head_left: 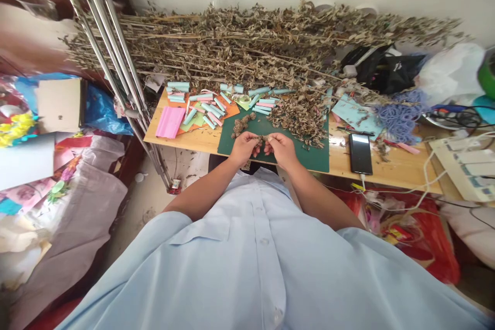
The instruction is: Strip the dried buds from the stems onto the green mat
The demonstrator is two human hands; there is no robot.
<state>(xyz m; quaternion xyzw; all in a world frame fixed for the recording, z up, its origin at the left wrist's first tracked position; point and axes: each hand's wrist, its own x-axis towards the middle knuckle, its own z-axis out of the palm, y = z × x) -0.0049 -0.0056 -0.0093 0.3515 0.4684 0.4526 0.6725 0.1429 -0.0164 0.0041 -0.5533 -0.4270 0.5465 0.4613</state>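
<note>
Over the front edge of a green cutting mat (309, 157), my left hand (245, 147) and my right hand (280, 148) are close together. Their fingers pinch a small clump of dried leaves (263, 139) from both sides. To the upper left of my left hand lie several rolled balls of dried leaves (240, 126). A loose heap of dried leaves (301, 117) covers the mat's right part, beyond my right hand. Just behind are several blue and pink paper rolls (264, 105).
Long dried plant stalks (232, 46) are piled along the wall. Pink paper (170, 121) lies on the table's left side, by a metal tripod (124, 72). To the right are a charging phone (360, 153), purple yarn (402, 116) and a power strip (464, 167).
</note>
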